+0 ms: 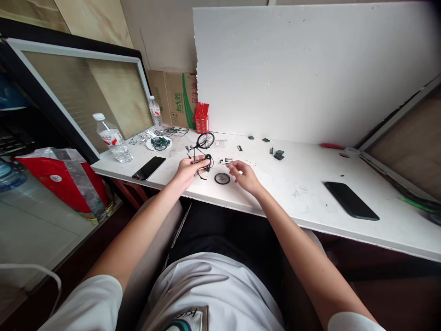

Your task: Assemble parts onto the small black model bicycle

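Note:
My left hand (pixel 190 170) is closed around the frame of a small black model bicycle (pixel 196 153), which has one spoked wheel (pixel 206 140) attached at its far end. A loose spoked wheel (pixel 222 178) lies flat on the table between my hands. My right hand (pixel 242 176) has its thumb and finger pinched together above several tiny dark parts (pixel 228 160). Whatever sits in that pinch is too small to make out.
A black phone (pixel 149 168) lies left, a larger black phone (pixel 351 201) right. Water bottles (pixel 113 140) and a white plate (pixel 149 146) of green bicycle parts stand at the left. Small dark green pieces (pixel 279 156) lie farther back, before a white board (pixel 310 69).

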A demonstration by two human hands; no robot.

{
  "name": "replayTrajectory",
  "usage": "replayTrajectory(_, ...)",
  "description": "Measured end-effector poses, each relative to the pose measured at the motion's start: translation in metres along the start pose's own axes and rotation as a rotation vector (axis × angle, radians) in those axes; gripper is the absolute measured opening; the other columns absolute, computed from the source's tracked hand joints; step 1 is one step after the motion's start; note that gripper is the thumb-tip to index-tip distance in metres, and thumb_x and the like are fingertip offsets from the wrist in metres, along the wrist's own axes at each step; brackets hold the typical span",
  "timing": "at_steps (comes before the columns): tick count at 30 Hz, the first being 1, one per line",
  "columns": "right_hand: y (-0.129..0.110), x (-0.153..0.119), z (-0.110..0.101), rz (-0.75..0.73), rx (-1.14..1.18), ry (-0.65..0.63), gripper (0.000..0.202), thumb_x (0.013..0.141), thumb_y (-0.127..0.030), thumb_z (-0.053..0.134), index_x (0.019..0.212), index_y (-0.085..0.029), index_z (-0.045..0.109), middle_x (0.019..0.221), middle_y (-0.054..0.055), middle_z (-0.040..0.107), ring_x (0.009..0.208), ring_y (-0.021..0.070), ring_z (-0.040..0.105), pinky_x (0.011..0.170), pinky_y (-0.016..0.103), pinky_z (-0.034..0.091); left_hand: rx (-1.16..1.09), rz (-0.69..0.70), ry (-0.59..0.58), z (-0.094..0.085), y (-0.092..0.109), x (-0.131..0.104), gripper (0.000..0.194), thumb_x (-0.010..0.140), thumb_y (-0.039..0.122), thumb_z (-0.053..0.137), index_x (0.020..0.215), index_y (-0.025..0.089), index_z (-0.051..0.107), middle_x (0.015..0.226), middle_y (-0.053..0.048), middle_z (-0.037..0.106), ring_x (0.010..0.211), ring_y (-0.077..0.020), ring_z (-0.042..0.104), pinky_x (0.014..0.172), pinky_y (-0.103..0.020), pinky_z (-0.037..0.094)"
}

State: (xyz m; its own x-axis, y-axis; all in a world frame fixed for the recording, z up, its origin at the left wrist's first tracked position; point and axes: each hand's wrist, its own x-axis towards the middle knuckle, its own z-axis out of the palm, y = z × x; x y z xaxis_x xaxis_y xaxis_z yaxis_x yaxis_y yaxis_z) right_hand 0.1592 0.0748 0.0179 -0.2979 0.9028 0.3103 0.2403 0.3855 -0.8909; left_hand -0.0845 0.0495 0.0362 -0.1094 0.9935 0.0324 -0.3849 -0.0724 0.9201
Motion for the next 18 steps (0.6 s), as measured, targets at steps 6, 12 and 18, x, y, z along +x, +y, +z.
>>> replayTrajectory(6, 0.031, 0.018, -0.035, 0.092, -0.256, 0.128, 0.024, 0.100, -0.033, 0.061, 0.107, -0.016, 0.076, 0.112, 0.013, 0.079, 0.097, 0.0250, 0.071, 0.090, 0.040, 0.059, 0.292, 0.080, 0.089, -0.025, 0.009, 0.017, 0.048, 0.061, 0.022, 0.102, 0.101, 0.011, 0.078, 0.099, -0.012, 0.081, 0.082, -0.0192, 0.075, 0.077, -0.033, 0.060)
replayTrajectory(12, 0.035, 0.052, -0.025, 0.034, -0.546, 0.031, 0.028, 0.099, -0.018, 0.059, 0.117, -0.014, 0.080, 0.116, 0.014, 0.080, 0.103, 0.0271, 0.071, 0.096, 0.039, 0.055, 0.244, -0.003, 0.093, -0.037, 0.010, 0.030, 0.048, 0.059, 0.015, 0.101, 0.100, 0.010, 0.076, 0.095, -0.012, 0.080, 0.083, -0.0202, 0.076, 0.077, -0.033, 0.062)
replayTrajectory(18, 0.032, 0.077, -0.006, 0.083, -0.830, -0.067, 0.025, 0.101, -0.028, 0.065, 0.116, -0.017, 0.081, 0.118, 0.016, 0.077, 0.122, 0.0362, 0.060, 0.098, 0.044, 0.052, 0.164, -0.045, 0.054, -0.040, 0.002, 0.030, 0.052, 0.062, 0.016, 0.101, 0.105, 0.010, 0.073, 0.097, -0.014, 0.081, 0.084, -0.0217, 0.078, 0.078, -0.034, 0.062)
